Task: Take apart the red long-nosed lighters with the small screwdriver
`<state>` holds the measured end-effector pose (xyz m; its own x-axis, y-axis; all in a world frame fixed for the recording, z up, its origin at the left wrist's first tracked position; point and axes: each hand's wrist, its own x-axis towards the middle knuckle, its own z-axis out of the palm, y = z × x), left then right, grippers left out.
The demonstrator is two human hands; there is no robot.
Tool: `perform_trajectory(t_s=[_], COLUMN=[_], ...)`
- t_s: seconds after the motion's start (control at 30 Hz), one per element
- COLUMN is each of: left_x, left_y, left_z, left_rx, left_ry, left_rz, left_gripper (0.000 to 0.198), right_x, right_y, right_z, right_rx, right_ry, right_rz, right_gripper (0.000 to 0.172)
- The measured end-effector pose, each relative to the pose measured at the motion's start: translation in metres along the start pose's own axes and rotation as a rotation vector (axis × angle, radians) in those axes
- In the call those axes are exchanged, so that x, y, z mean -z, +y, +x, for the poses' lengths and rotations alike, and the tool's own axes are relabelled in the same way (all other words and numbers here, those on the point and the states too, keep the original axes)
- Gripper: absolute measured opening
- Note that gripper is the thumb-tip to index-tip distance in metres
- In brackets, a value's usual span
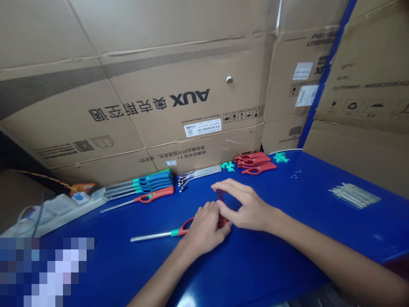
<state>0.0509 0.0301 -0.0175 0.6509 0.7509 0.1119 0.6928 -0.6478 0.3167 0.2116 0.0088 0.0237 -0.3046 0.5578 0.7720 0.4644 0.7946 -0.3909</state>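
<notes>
Resting on a glossy blue table (271,256), both hands meet over a long-necked lighter (166,233). Its thin, smooth metal tube lies flat and points left, a teal collar joins it to a red plastic handle, and most of that handle is hidden under the hands. The left hand (204,228) has its fingers curled closed around the handle near the looped grip. The right hand (246,207) arches over from the right, fingers bent and close together, pinching a small dark red piece at the handle's end; how it sits there cannot be told.

Behind, along the table's far edge, lies a neat stack of finished lighters (143,187), their handles blue and teal with one red on the near side, metal tubes pointing left. To the right of those lie a bundle of bare metal tubes (200,174) with dark tips, a scatter of small teal plastic parts (228,166), a pile of red handle shells (254,163) and more teal bits (280,157). A clear bundle of slim rods (353,195) sits well apart at the right. Corrugated cardboard boxes (159,98), creased and printed, wall in the back.
</notes>
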Motion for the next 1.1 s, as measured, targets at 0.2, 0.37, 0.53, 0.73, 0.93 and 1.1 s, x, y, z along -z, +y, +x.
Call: perform_trajectory(t_s=[0.2, 0.37, 0.53, 0.73, 0.93, 1.1], left_x=[-0.0014, -0.0016, -0.0039, -0.0036, -0.0005, -0.0006], left_y=[-0.0015, -0.0018, -0.0037, -0.0026, -0.0011, -0.0013], left_z=[0.0002, 0.0008, -0.0003, -0.0002, 0.0012, 0.0011], left_rx=[0.006, -0.002, 0.001, -0.009, 0.003, -0.005], left_ry=[0.004, 0.006, 0.033, 0.027, 0.019, 0.014], left_rz=[-0.013, 0.0, 0.002, 0.009, 0.009, 0.01], left_gripper=[0.019, 0.017, 0.019, 0.017, 0.016, 0.017], right_x=[-0.0008, -0.0007, -0.0002, -0.0003, 0.0001, -0.0004], right_y=[0.0008, -0.0009, 0.0006, -0.0036, -0.0032, -0.0042], right_z=[-0.0018, -0.0006, 0.0002, -0.0009, -0.0014, -0.0013], right_rx=[0.026, 0.039, 0.067, 0.03, 0.023, 0.0], right_ry=[-0.01, 0.014, 0.005, -0.042, -0.048, -0.039], right_rz=[-0.01, -0.035, -0.063, -0.033, -0.028, -0.009], right_gripper=[0.036, 0.035, 0.025, 0.04, 0.03, 0.041])
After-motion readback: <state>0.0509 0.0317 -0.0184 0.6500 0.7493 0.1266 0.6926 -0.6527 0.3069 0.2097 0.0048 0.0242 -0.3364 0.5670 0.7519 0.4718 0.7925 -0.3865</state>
